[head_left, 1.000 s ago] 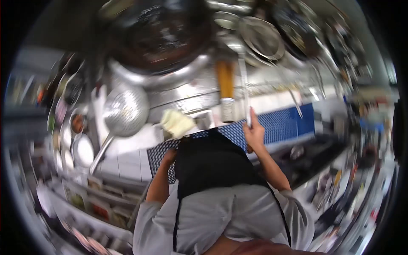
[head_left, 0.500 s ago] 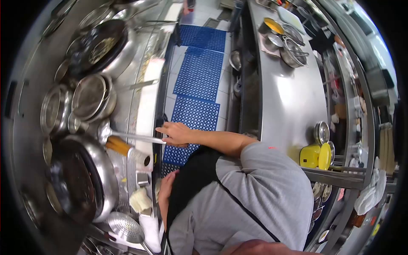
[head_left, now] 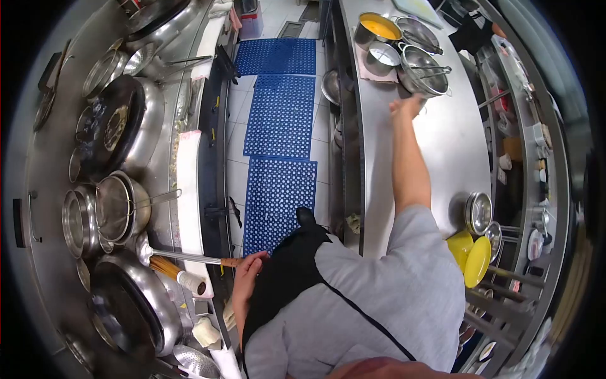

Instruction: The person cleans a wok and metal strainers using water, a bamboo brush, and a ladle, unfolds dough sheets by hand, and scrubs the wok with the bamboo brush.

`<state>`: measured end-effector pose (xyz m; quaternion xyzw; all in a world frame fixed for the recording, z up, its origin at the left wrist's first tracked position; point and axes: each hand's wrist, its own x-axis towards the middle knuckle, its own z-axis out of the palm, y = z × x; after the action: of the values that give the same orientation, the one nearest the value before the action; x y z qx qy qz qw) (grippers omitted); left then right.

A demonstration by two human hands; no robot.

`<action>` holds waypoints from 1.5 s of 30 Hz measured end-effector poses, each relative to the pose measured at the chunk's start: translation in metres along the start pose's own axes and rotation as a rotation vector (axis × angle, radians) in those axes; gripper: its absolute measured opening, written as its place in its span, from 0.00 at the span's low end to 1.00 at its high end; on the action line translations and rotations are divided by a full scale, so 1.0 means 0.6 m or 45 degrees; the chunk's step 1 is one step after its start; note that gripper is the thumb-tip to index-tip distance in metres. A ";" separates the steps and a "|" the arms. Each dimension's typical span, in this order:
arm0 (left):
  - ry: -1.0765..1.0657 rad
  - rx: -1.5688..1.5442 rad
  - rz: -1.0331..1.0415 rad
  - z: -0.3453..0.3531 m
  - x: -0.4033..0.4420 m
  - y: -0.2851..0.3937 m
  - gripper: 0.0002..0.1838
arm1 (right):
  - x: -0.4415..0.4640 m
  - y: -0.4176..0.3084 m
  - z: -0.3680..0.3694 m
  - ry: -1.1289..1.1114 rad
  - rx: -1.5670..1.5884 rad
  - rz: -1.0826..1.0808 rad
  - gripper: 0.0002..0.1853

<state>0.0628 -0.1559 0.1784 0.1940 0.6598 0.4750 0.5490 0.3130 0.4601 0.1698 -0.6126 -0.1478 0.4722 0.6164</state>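
My right arm stretches over the steel counter, and my right hand (head_left: 407,107) is at the near side of a metal bowl (head_left: 413,79) with a utensil lying across it. Its fingers are slightly blurred but look apart; whether they touch the bowl I cannot tell. Low in front of my apron is my left hand (head_left: 248,270), fingers extended and nothing visible in them. Right beside it ends the wooden grip of a long-handled ladle (head_left: 196,257), which lies across the edge of the stove. Close to the ladle rests a bamboo brush (head_left: 165,268) with a wrapped end.
Large woks (head_left: 129,303) and strainers (head_left: 113,205) line the stove on the left. A pot of orange liquid (head_left: 379,28) and a small steel pot (head_left: 382,58) stand at the counter's far end. Yellow containers (head_left: 478,262) sit at the near right. Blue mats (head_left: 278,202) cover the aisle floor.
My right hand has left the ladle handle and swung across to the bowl on the right counter. My left hand stays near my apron. The view has shifted.
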 end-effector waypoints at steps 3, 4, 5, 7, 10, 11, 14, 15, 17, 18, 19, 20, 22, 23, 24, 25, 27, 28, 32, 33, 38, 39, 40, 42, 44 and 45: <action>0.080 -0.117 -0.119 0.020 0.015 -0.001 0.18 | 0.055 -0.082 0.014 0.155 0.111 0.153 0.35; 0.103 -0.142 -0.158 0.023 0.018 0.003 0.18 | 0.095 -0.090 0.017 0.088 0.127 0.204 0.35; 0.096 -0.157 -0.171 0.022 0.023 0.000 0.18 | 0.172 -0.081 0.008 -0.074 0.146 0.209 0.32; 0.076 -0.195 -0.188 0.019 0.033 -0.012 0.18 | 0.227 -0.080 0.008 -0.099 0.163 0.244 0.27; 0.030 -0.009 -0.247 0.019 0.044 0.001 0.18 | 0.228 -0.092 -0.011 0.058 0.238 0.226 0.23; 0.037 0.066 -0.202 0.020 0.048 0.009 0.18 | 0.216 -0.090 -0.027 0.067 0.162 0.180 0.21; 0.038 0.172 -0.092 0.023 0.045 0.012 0.17 | 0.161 -0.096 -0.085 0.104 -0.029 0.056 0.17; 0.039 0.131 -0.072 0.019 0.042 0.005 0.17 | 0.136 -0.096 -0.106 0.119 -0.067 0.035 0.15; 0.034 0.092 -0.052 0.009 0.029 -0.005 0.17 | 0.101 -0.092 -0.155 0.089 -0.148 -0.020 0.13; 0.030 0.089 -0.052 0.003 0.018 -0.007 0.17 | 0.090 -0.085 -0.182 0.044 -0.196 -0.055 0.12; 0.028 0.084 -0.049 -0.002 0.009 -0.010 0.17 | 0.073 -0.088 -0.202 -0.007 -0.243 -0.093 0.11; 0.023 0.079 -0.018 -0.011 -0.001 -0.019 0.17 | 0.038 -0.098 -0.215 -0.060 -0.322 -0.084 0.11; 0.029 0.058 0.041 -0.029 -0.029 -0.038 0.18 | -0.054 -0.108 -0.230 -0.178 -0.493 -0.066 0.10; 0.027 0.006 0.060 -0.036 -0.044 -0.045 0.18 | -0.094 -0.106 -0.233 -0.249 -0.559 -0.108 0.09; 0.022 -0.009 0.074 -0.044 -0.063 -0.051 0.18 | -0.138 -0.104 -0.235 -0.354 -0.628 -0.140 0.09; 0.020 -0.025 0.084 -0.052 -0.080 -0.056 0.18 | -0.188 -0.105 -0.234 -0.462 -0.701 -0.169 0.10; 0.022 -0.063 0.167 -0.070 -0.113 -0.077 0.18 | -0.273 -0.093 -0.227 -0.725 -0.820 -0.210 0.12; 0.047 -0.027 0.242 -0.076 -0.131 -0.084 0.18 | -0.317 -0.083 -0.222 -0.822 -0.859 -0.226 0.13; 0.263 -0.076 0.426 -0.101 -0.236 -0.078 0.19 | -0.563 0.001 -0.183 -1.495 -0.846 -0.041 0.17; 0.338 -0.193 0.485 -0.106 -0.263 -0.084 0.21 | -0.663 0.014 -0.177 -1.633 -0.822 0.035 0.17; 0.977 -0.443 0.918 -0.127 -0.440 -0.104 0.33 | -0.915 0.169 -0.201 -2.193 -0.909 0.327 0.20; 1.097 -0.552 0.987 -0.125 -0.474 -0.114 0.35 | -0.988 0.182 -0.226 -2.361 -0.916 0.335 0.21; 1.214 -0.652 1.051 -0.132 -0.500 -0.130 0.36 | -1.046 0.212 -0.242 -2.492 -0.955 0.447 0.22; 1.542 -0.705 1.078 -0.127 -0.552 -0.156 0.43 | -1.167 0.236 -0.289 -2.650 -1.116 0.645 0.24; 1.852 -0.786 1.060 -0.131 -0.594 -0.190 0.48 | -1.248 0.287 -0.328 -2.775 -1.303 0.686 0.20; 1.961 -0.814 1.019 -0.133 -0.613 -0.198 0.51 | -1.296 0.299 -0.355 -2.842 -1.330 0.680 0.18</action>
<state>0.1405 -0.5312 0.2731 -0.1227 0.5641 0.7867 -0.2190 0.0062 -0.2995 0.2737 -0.0618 -0.6274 0.7265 -0.2734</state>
